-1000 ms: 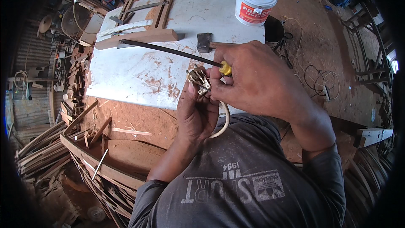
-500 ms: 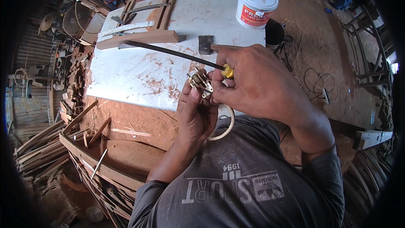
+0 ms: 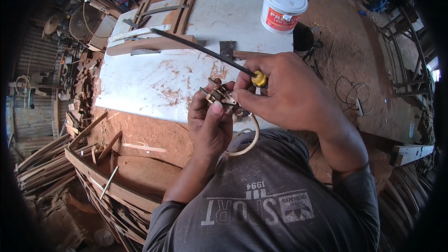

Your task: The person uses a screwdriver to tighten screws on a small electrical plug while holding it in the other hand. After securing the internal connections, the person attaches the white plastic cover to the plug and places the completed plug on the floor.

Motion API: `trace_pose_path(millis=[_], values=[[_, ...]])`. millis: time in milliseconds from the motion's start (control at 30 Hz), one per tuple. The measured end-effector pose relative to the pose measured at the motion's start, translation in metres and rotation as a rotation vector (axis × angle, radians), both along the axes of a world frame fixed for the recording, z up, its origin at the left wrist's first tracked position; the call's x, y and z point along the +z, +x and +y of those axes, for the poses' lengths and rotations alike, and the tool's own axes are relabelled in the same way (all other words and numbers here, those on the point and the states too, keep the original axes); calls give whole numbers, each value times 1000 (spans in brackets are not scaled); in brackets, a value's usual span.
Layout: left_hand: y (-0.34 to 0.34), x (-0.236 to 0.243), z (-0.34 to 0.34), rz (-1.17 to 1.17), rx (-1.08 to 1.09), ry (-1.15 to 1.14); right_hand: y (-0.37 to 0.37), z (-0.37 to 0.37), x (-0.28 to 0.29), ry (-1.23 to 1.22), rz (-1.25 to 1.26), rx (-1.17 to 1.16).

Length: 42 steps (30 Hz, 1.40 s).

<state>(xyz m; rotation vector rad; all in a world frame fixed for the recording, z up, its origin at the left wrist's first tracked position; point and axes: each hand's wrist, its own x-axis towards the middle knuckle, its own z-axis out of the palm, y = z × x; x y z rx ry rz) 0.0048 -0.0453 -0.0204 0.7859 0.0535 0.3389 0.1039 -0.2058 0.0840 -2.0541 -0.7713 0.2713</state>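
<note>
My left hand [image 3: 211,133] is closed round an opened electrical plug [image 3: 219,95], thumb pressed on its metal innards. Its two pins point away to the upper left. From the plug a cream cable [image 3: 256,135] loops down against my shirt. In my closed right hand [image 3: 294,91] is a long screwdriver [image 3: 198,48], its yellow handle tucked in the palm. The dark shaft slants up to the left, its tip clear of the plug. Right thumb and forefinger pinch at the plug's right side; what lies between them is hidden.
Beyond my hands is a white, dust-streaked tabletop [image 3: 135,77] with a wooden frame [image 3: 183,16], a wood piece [image 3: 154,43] and a dark metal-headed tool [image 3: 227,48]. A white bucket [image 3: 284,2] stands at the far right corner. Wood strips [image 3: 46,154] pile up at left.
The screwdriver's tip has swung up and to the right. My left hand has turned the plug, so both pins now show pointing up and left. The right hand shifted slightly right.
</note>
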Motion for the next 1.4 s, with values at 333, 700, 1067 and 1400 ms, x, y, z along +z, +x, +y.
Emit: trace_pose_path(millis=[333,700,1067,1400], values=[[1,-3,6,-91,38,105,-11,6,-14,180,225,-55],[-3,-8,17,-92,2,103,-23,16,-25,281,268,-91],[-2,-7,16,-176,-1,204,-19,8,-26,337,176,7],[-7,-6,18,-55,-56,149,-26,11,-31,386,93,-10]])
